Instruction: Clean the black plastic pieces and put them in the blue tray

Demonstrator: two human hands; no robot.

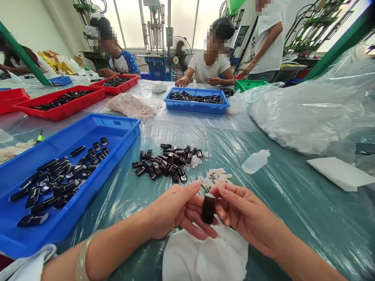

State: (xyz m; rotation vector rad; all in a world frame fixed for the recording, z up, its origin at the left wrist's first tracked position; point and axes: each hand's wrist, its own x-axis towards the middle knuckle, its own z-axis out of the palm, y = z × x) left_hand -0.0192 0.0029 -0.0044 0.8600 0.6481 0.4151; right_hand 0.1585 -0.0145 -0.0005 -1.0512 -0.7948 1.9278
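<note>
Head view: blk pile [165, 164] sits betw lg blue tray [120, 136] & bottle [255, 162].

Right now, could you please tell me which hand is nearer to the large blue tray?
Left. The left hand is right of the large blue tray, apart from it; the right hand is farther right.

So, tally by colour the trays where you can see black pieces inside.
Blue: 2, the large front-left tray and the smaller middle tray
Red: 2, the nearer filled tray and the farther filled tray
Total: 4
</note>
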